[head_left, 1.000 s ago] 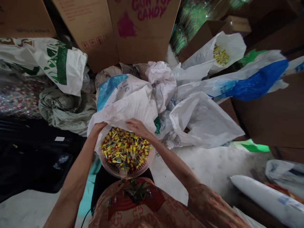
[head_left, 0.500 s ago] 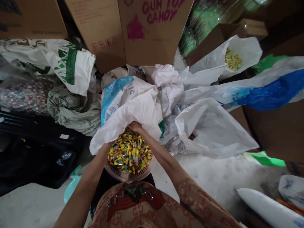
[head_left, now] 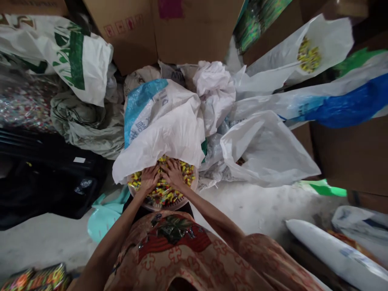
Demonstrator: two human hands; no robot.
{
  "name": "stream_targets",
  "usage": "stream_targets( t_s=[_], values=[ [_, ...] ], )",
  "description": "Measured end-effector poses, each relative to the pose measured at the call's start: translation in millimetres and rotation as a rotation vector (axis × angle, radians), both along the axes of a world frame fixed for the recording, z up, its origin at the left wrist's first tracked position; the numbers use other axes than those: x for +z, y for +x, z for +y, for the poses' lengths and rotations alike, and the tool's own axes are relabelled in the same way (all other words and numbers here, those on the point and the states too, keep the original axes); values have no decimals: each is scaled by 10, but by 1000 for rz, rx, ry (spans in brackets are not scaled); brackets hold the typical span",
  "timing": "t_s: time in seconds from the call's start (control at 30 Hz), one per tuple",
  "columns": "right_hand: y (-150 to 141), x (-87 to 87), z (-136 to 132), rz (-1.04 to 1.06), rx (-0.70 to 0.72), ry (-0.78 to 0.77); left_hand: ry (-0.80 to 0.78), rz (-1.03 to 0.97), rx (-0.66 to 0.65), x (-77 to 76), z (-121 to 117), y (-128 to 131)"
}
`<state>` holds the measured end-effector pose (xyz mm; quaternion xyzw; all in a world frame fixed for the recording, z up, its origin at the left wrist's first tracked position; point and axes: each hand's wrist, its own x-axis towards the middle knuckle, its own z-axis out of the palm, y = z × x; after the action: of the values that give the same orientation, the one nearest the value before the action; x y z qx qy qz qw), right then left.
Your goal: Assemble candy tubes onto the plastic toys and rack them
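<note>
A round pink perforated basket sits just in front of my lap, heaped with small yellow, red and green wrapped candies. My left hand and my right hand lie side by side on top of the candies, fingers spread and pressed into the pile. A large white woven sack with a blue panel drapes over the basket's far edge and hides the far part of the candies.
More white sacks lie to the right, one open on yellow candies. Cardboard boxes stand behind. A green-printed sack and black bags are on the left. A teal plastic item lies on the concrete floor.
Both hands let go of the sack's edge and came together on top of the candies. The camera view tilted downward slightly.
</note>
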<state>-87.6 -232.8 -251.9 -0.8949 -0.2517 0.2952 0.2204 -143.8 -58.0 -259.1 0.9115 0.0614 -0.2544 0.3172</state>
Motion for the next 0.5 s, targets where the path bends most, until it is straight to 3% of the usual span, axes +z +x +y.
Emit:
stream_targets(
  t_s=[0.1,0.2,0.3,0.37,0.43,0.5],
  values=[
    [-183,17,-88,2,-13,54,15,-37,37,116,-62,-153],
    [-148,90,-275,-26,-96,167,21,-113,131,284,6,-399],
    [139,162,-599,-79,-376,132,164,-150,386,378,325,-755],
    [425,142,-816,-96,-640,-24,323,-112,616,344,632,-924],
    [711,58,-952,-89,-803,-160,431,-27,804,232,911,-941],
    [908,-36,-978,-63,-857,-243,366,58,806,81,1078,-806]
  ],
)
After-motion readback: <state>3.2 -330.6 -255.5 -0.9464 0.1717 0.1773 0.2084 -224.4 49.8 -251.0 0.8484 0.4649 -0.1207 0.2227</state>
